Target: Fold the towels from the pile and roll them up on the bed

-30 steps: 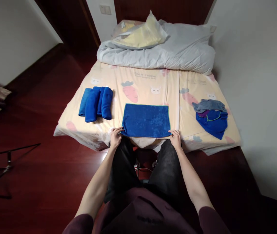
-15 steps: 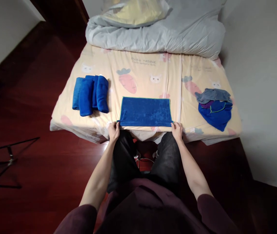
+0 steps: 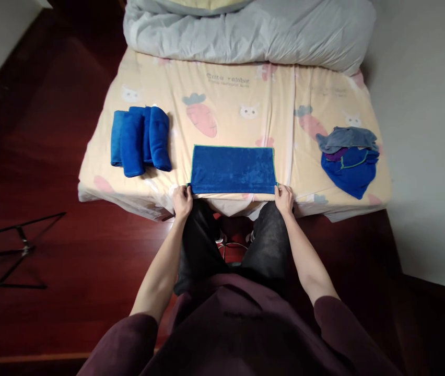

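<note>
A blue towel (image 3: pixel 233 168) with green edging lies spread flat at the front edge of the bed, its near edge turned over in a narrow strip. My left hand (image 3: pixel 182 201) pinches the near left corner. At the near right corner, my right hand (image 3: pixel 284 199) is closed on the towel in the same way. Several rolled blue towels (image 3: pixel 133 143) sit side by side on the left of the bed. Over on the right is a loose heap of cloths (image 3: pixel 348 164), grey, purple and blue with a green edge.
The bed (image 3: pixel 230 115) has a pale yellow sheet printed with carrots and rabbits. A bunched grey quilt (image 3: pixel 246 36) lies across its far side. Black tripod legs (image 3: pixel 22 250) stand on the dark red floor at left. A wall (image 3: pixel 430 156) rises at right.
The view has tilted down, so the bed's contents sit higher in the picture. Both hands keep hold of the towel's near corners; the towel looks almost unchanged.
</note>
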A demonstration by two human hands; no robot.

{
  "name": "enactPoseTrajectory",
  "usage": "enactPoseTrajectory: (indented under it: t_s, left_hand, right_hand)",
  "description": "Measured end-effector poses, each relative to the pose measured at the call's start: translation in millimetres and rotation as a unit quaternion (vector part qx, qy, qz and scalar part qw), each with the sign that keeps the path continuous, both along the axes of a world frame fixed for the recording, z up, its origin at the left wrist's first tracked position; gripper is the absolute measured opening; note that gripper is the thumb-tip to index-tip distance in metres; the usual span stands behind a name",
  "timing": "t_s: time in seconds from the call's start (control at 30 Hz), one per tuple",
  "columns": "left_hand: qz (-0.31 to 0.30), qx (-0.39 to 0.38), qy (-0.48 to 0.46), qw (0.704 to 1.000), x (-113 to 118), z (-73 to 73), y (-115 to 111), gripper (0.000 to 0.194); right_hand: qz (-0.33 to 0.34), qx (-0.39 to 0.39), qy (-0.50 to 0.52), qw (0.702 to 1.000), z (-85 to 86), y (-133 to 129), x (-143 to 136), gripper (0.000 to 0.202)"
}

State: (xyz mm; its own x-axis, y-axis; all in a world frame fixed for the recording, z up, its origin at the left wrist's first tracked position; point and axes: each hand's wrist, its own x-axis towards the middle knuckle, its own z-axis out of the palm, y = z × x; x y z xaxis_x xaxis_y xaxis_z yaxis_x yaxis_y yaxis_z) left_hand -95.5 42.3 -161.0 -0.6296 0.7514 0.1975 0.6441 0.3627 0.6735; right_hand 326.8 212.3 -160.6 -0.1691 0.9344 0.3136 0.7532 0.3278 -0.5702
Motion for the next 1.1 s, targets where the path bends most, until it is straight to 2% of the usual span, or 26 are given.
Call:
enactPoseTrajectory:
  t_s: [0.47, 0.63, 0.8, 0.97, 1.03, 1.1]
  left_hand:
    - [-0.011, 0.002, -0.004, 1.000, 0, -2.5, -1, 0.027]
    - [-0.014, -0.010, 0.024, 1.000, 1, -2.9, 0, 0.026]
    - [-0.014, -0.023, 0.025, 0.999, 3, 2.6, 0, 0.022]
    - [-0.004, 0.017, 0.050, 0.999, 7, 10.0, -1, 0.026]
    - [-0.023, 0.027, 0.068, 0.997, 9, 11.3, -2, 0.021]
    - [-0.062, 0.023, 0.068, 0.995, 10, 11.7, -3, 0.024]
  right_hand:
    - [-0.007, -0.006, 0.012, 1.000, 2.7, -2, -1, 0.028]
    - [-0.006, 0.010, 0.001, 1.000, 5.4, -3, -2, 0.027]
    - [-0.012, 0.002, -0.004, 1.000, 8.1, -4, -4, 0.023]
    - [-0.046, 0.003, 0.018, 0.999, 9.6, -7, -4, 0.021]
    - [-0.026, 0.033, 0.010, 0.999, 10.3, -9, -3, 0.023]
    - [0.023, 0.060, -0.002, 0.998, 10.6, -9, -2, 0.023]
